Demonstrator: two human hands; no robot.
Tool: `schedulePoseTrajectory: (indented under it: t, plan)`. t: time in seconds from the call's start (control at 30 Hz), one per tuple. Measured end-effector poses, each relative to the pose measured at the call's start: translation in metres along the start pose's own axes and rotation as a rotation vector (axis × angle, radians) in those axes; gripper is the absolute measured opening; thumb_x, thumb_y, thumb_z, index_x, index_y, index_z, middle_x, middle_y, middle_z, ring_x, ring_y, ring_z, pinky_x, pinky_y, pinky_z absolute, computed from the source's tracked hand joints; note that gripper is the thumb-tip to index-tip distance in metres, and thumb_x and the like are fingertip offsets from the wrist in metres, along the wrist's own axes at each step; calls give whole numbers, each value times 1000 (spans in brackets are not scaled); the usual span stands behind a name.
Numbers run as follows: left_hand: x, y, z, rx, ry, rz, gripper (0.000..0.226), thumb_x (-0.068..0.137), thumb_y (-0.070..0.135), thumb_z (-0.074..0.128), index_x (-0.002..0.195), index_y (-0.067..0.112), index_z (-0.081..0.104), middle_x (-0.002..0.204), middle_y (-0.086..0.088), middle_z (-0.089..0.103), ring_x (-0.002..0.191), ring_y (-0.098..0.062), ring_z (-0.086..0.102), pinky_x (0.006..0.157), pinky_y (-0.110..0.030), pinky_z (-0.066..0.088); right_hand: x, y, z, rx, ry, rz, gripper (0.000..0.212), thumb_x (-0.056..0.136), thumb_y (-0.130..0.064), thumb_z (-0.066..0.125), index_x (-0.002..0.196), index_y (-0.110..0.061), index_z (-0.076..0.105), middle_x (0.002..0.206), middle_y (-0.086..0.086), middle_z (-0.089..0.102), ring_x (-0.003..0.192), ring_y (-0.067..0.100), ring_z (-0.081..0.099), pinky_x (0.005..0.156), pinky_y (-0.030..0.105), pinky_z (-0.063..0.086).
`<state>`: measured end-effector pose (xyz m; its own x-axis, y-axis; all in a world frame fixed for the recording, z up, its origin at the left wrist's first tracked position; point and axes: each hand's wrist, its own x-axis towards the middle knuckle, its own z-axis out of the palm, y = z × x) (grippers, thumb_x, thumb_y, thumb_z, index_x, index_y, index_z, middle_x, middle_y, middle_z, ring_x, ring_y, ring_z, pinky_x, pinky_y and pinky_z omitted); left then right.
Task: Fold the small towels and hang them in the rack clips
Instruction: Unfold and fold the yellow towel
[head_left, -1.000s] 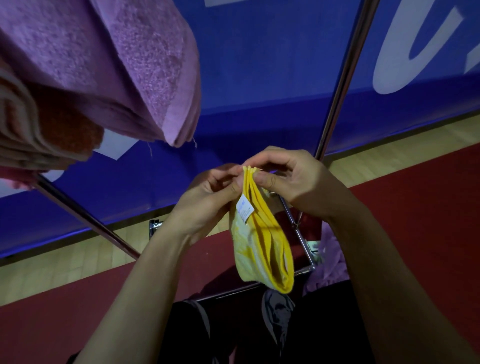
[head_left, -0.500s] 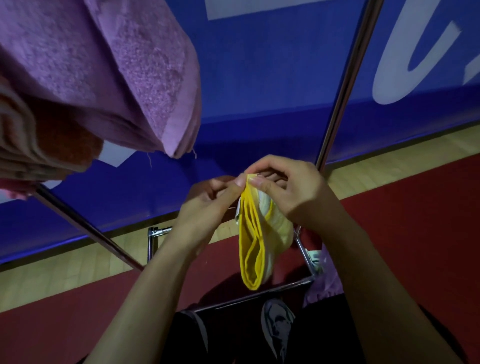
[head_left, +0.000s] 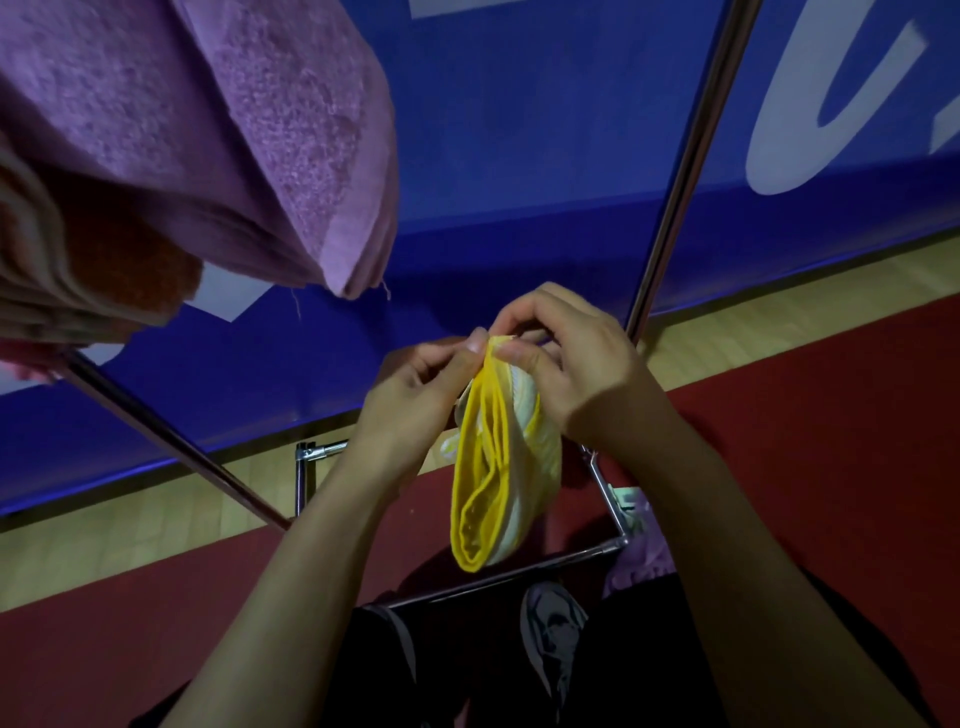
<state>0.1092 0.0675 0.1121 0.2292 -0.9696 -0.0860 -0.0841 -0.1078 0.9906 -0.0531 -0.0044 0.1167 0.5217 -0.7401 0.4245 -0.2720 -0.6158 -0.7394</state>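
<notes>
Head: yellow towel (head_left: 498, 478) between both hands

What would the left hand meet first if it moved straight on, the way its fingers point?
Probably the right hand: the left hand points at it across the yellow towel both pinch.

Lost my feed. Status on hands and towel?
Both hands, left hand and right hand, pinch yellow towel top edge. Towel folded, unclipped. Purple towel overhead left.

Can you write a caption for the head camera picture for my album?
Both hands, left hand and right hand, pinch the top of a folded yellow cloth towel below a hanging purple terry towel.
</notes>
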Motion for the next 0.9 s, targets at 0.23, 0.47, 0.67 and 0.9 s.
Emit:
schedulePoseTrajectory:
  t: [0.23,0.47,0.67,0.9]
  plan:
    - [-5,7,1,108,-41,134,38,106,43,55,96,15,78,69,-2,64,69,-12,57,69,-38,46,0,-1,2,36,14,60,6,98,-14,63,103,-17,64,94,-11,63,86,5,63,74,13,47]
    - [-5,1,-4,245,-186,304,13,96,10,73,109,10,70,96,-10,72,92,-32,69,84,-47,57,1,7,-9,7,-139,144,15,101,-32,61,103,-20,71,86,-6,72,83,6,68,71,21,52]
    - [-6,3,-6,257,-215,288,15,103,18,65,116,15,71,103,-6,74,95,-28,70,84,-41,54,0,6,-15,-2,-82,55,10,96,-22,68,91,-15,72,81,-7,70,79,7,65,68,9,42]
    - [-1,-6,-20,398,-295,133,19,106,30,58,119,20,69,105,-11,73,89,-18,69,83,-45,56,1,14,-29,28,112,49,12,100,-21,64,91,-14,66,72,17,58,63,33,53,57,41,43]
